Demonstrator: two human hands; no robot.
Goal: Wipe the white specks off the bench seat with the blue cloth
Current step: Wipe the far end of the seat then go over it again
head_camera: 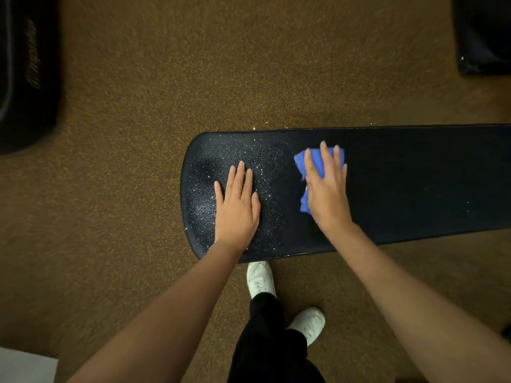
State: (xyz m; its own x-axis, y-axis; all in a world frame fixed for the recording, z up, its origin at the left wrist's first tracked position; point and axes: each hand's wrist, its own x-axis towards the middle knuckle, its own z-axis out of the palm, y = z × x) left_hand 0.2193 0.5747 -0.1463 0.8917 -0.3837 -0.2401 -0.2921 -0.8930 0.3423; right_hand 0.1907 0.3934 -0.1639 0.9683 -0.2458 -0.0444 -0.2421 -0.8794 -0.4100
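the bench seat [401, 175] is a long black padded counter with a pebbled, leathery skin and a rounded end at nine o'clock; its other end runs out of view at three o'clock. white specks [269, 186] are scattered thick over the rounded end, glinting like grit, densest around and between my hands, with a few along the near edge at six o'clock. the stretch toward three o'clock, past the cloth, looks dark and almost bare of them, apart from one or two faint dots.

the blue cloth [313, 161] is a bright blue rag, bunched and creased, lying on the seat roughly at its middle as i see it. it pokes out beyond my fingertips at twelve o'clock and out from under my palm at nine o'clock.

my right hand [327, 186] lies flat on the cloth, fingers straight and slightly spread, pressing it to the seat. my left hand [237, 205] rests flat on the speckled end, fingers straight and close together, holding nothing, just beside the cloth at its nine o'clock.

under the counter is brown flecked carpet [138, 161]. my white shoes [261, 279] and black trousers [268, 341] show at six o'clock.
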